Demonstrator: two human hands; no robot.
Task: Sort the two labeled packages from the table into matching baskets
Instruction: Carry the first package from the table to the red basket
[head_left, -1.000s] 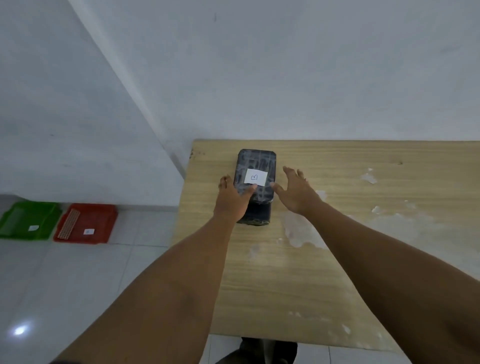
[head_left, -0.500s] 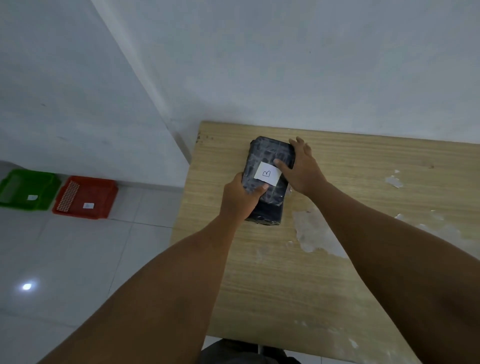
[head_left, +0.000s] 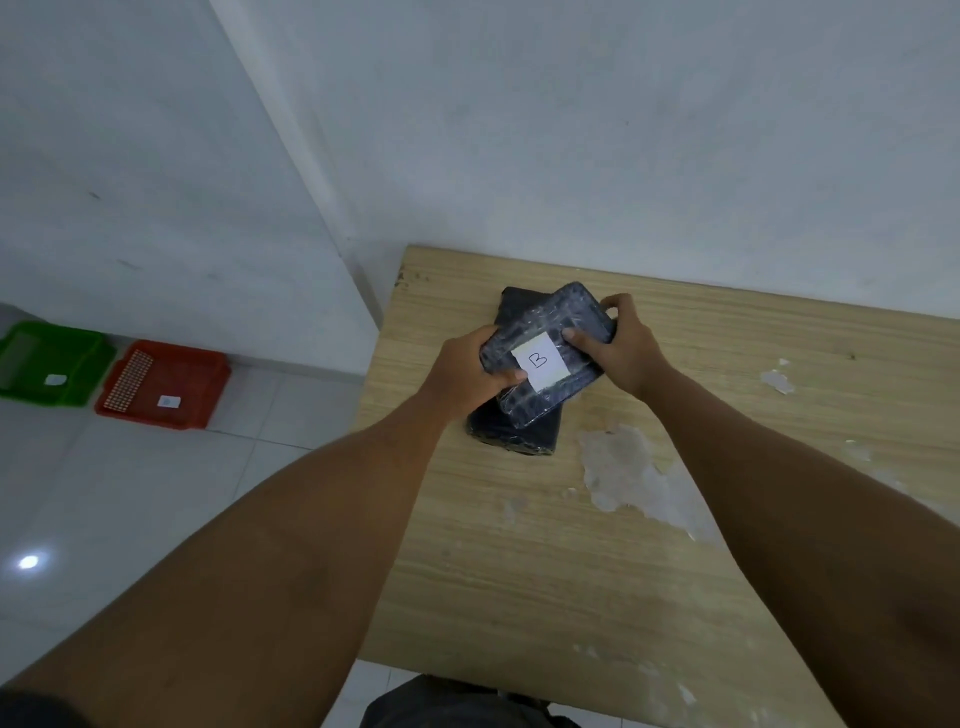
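A dark plastic-wrapped package (head_left: 545, 332) with a white label marked "B" is lifted and turned askew above a second dark package (head_left: 511, 434), which lies flat on the wooden table (head_left: 571, 545). My left hand (head_left: 467, 371) grips the upper package's near left end. My right hand (head_left: 623, 348) grips its far right end. The lower package's label is hidden. On the floor at the left stand a green basket (head_left: 52, 364) and a red basket (head_left: 166, 382), each with a small white label inside.
The table stands against a white wall, its left edge near the room's corner. Its top has worn pale patches (head_left: 628, 473) to the right of the packages. White tiled floor (head_left: 130, 493) lies between the table and the baskets.
Both hands closed on the top package and lifted it off the lower one, turning it clockwise. The camera has moved closer and tilted.
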